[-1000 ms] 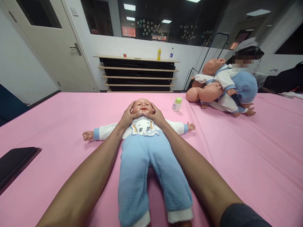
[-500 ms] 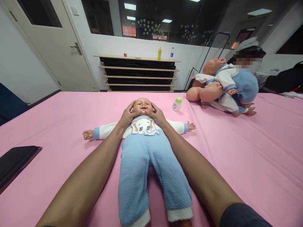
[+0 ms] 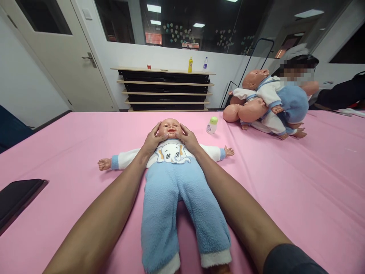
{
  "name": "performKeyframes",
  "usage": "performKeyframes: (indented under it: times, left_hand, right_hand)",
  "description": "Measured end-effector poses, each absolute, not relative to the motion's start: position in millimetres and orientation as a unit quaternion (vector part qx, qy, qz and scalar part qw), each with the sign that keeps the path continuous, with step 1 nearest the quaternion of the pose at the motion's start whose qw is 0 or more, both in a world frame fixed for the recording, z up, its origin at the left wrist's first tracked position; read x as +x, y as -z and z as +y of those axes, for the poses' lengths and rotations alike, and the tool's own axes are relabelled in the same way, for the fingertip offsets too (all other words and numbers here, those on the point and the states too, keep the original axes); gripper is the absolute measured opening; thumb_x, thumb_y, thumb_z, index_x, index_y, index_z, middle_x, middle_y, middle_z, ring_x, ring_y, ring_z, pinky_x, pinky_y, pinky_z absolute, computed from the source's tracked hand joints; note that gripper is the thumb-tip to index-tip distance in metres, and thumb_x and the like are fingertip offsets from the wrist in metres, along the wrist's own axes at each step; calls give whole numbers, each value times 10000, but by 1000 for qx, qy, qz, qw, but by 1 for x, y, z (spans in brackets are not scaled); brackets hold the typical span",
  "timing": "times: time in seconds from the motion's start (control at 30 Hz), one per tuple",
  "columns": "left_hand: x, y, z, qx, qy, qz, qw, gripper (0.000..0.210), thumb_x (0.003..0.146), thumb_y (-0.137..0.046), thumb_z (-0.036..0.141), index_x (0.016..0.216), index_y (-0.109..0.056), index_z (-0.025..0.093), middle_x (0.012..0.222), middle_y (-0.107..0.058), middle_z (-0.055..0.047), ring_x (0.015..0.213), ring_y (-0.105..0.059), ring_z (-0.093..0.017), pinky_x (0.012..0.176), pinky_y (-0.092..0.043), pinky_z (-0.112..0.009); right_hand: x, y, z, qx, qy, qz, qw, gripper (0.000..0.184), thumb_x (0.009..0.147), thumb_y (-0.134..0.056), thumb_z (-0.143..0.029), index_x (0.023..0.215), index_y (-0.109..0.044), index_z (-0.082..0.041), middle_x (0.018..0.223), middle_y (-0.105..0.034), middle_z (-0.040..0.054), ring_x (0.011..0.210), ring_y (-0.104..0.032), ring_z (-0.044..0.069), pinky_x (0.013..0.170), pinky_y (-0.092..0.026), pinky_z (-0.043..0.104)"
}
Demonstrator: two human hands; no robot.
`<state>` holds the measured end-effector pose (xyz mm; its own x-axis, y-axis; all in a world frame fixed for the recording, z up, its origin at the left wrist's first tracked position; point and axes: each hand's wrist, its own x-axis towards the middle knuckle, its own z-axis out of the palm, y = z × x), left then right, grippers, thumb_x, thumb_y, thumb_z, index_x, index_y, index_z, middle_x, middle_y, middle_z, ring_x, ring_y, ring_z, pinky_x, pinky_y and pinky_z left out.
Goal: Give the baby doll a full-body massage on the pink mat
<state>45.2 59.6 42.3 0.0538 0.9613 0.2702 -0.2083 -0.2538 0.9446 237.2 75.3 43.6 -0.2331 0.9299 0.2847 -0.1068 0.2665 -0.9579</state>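
Note:
A baby doll (image 3: 176, 179) lies on its back on the pink table cover, dressed in a white and light-blue fleece outfit with an elephant face on the chest. Its arms are stretched out sideways and its feet point toward me. My left hand (image 3: 153, 140) cups the left side of the doll's head, thumb along the jaw and chin. On the other side, my right hand (image 3: 188, 139) holds the head the same way, with its thumb near the chin. The doll's face shows between my hands. A small white bottle with a green cap (image 3: 211, 125) stands right of the head.
Several more dolls (image 3: 268, 102) are piled at the right, with a person (image 3: 299, 72) behind them. A flat black object (image 3: 19, 198) lies at the left edge of the pink surface (image 3: 299, 182). Beyond it stand a low shelf unit (image 3: 168, 71) and a door (image 3: 57, 57).
The view has shifted very slightly. Both hands stay on the doll's head with little visible change. Behind the doll pile, part of the person's arm or hand now shows.

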Motion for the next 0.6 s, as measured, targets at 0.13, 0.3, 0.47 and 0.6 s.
performKeyframes:
  times: [0.13, 0.3, 0.47, 0.6]
  left_hand:
    - [45, -42, 63, 447, -621, 343, 545, 700, 808, -597, 604, 1383, -488, 221, 1460, -458, -102, 1235, -534, -289, 984, -496, -408]
    - [49, -43, 59, 559, -586, 359, 463, 953, 672, -815, 395, 1481, -325, 271, 1514, -384, -77, 1322, -457, -291, 1083, -411, -401]
    - [47, -43, 57, 582, -567, 358, 460, 928, 721, -782, 339, 1502, -283, 274, 1506, -398, -80, 1331, -448, -296, 1108, -383, -426]
    - [46, -41, 60, 546, -564, 328, 525, 927, 750, -744, 294, 1519, -226, 294, 1526, -366, -80, 1331, -456, -282, 1126, -358, -441]
  right_hand:
    - [234, -42, 80, -328, -530, -580, 524, 762, 819, -558, -652, 1448, -396, -254, 1462, -463, 23, 1318, -470, 252, 1078, -416, 423]
    - [237, -45, 73, -377, -440, -640, 504, 953, 702, -724, -608, 1484, -337, -226, 1507, -396, 43, 1406, -341, 280, 1178, -266, 425]
    - [238, -45, 73, -368, -436, -645, 508, 951, 713, -726, -588, 1486, -329, -203, 1504, -403, 53, 1392, -367, 270, 1165, -298, 410]
    - [235, -44, 77, -354, -462, -617, 529, 774, 806, -600, -632, 1437, -421, -221, 1466, -460, 35, 1359, -421, 240, 1143, -335, 403]
